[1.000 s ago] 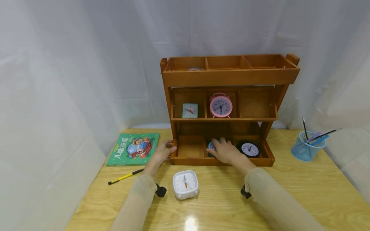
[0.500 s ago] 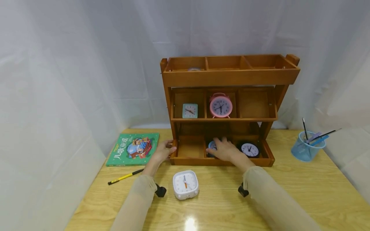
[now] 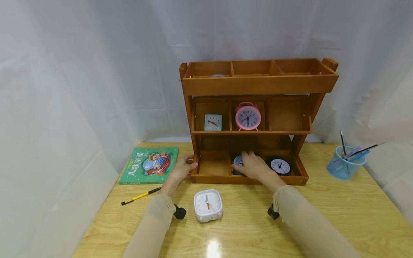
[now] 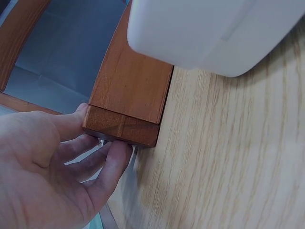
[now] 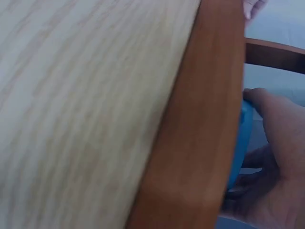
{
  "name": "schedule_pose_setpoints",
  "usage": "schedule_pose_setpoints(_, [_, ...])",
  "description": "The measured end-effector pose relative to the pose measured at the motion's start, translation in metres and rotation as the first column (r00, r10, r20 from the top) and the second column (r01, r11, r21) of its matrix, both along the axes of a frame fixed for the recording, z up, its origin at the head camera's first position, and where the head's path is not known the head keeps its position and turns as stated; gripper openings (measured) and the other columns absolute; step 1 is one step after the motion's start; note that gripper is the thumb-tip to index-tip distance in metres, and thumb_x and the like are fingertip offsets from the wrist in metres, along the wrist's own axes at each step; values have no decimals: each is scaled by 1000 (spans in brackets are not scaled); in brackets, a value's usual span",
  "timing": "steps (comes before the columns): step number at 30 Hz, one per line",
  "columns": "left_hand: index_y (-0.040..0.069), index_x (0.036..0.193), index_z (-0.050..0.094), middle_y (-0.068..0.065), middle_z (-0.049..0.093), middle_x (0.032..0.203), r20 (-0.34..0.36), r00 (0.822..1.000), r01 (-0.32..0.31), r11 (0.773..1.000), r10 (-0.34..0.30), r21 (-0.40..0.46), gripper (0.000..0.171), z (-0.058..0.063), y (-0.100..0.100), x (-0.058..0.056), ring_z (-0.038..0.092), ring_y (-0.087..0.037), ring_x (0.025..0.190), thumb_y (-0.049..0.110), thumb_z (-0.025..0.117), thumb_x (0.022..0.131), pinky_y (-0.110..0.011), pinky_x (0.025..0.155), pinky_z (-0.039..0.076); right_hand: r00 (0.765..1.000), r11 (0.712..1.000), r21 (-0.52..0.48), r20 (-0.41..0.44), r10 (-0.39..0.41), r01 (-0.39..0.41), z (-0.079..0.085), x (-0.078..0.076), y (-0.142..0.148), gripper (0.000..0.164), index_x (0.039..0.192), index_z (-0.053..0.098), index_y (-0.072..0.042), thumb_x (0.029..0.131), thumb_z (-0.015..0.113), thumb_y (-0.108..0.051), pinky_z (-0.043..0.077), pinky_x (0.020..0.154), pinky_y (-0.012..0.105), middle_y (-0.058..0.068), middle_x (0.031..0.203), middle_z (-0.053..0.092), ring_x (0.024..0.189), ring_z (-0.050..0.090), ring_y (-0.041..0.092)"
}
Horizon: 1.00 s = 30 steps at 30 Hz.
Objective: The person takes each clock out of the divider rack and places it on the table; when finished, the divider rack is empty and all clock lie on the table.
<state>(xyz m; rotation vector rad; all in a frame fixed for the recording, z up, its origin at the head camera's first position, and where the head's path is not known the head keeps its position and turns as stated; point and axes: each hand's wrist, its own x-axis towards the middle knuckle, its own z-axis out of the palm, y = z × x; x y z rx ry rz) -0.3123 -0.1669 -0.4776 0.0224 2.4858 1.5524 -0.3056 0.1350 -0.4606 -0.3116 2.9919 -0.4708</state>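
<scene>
My left hand (image 3: pixel 182 167) holds the left end of the bottom tier of the wooden shelf (image 3: pixel 209 180). In the left wrist view, its thumb and fingers grip the shelf's corner (image 4: pixel 121 126). Inside the bottom middle compartment, my right hand (image 3: pixel 255 166) holds a small round blue alarm clock (image 3: pixel 238 161), partly hidden behind the fingers. The right wrist view shows the clock's blue side (image 5: pixel 242 143) between thumb and fingers, behind the shelf's front board (image 5: pixel 190 133). A black round clock (image 3: pixel 280 166) sits in the compartment to the right.
A white square clock (image 3: pixel 208 205) lies between the forearms. The middle tier holds a mint square clock (image 3: pixel 213 122) and a pink alarm clock (image 3: pixel 248 118). At left are a green book (image 3: pixel 150 166) and a yellow-black pen (image 3: pixel 141 196); a blue pen cup (image 3: pixel 342 168) stands right.
My right hand's fingers have drawn closer together around the blue clock, leaving more of its face showing. My left hand stays at the shelf's end. The head view has shifted slightly.
</scene>
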Motion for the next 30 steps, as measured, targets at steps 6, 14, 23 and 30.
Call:
schedule_pose_setpoints(6, [-1,158,43,-33,53,148,-15,1000,-11,1000,11,14,53,2,-1,0,64,-32,109,12,57,109,-39,78,60,998,1000,-11,-68,13,-14,15,1,-2,86,148,53,4,98,63,-65,59,97,58,33,147,53,117,66,45])
schedule_pose_setpoints(14, [-2,156,45,-34,55,145,-22,999,-32,999,33,18,52,-2,1,1,65,-34,111,11,59,108,-38,78,59,994,999,31,-104,16,-13,6,7,-8,87,148,55,0,92,70,-65,58,95,60,32,148,50,118,63,48])
schedule_pose_setpoints(23, [1,157,44,-32,55,146,-9,1000,-29,999,29,22,53,-3,0,1,65,-38,115,14,59,108,-40,81,60,988,999,14,-151,43,-41,1,4,-3,84,142,59,-5,91,70,-70,53,101,62,32,144,51,129,51,51])
schedule_pose_setpoints(30, [1,158,44,-31,54,148,4,1000,-31,999,31,40,53,-6,-1,0,65,-32,111,14,58,109,-39,83,61,996,989,-134,-80,46,-57,0,-1,1,85,150,52,-6,93,68,-67,55,98,63,40,154,33,119,59,51])
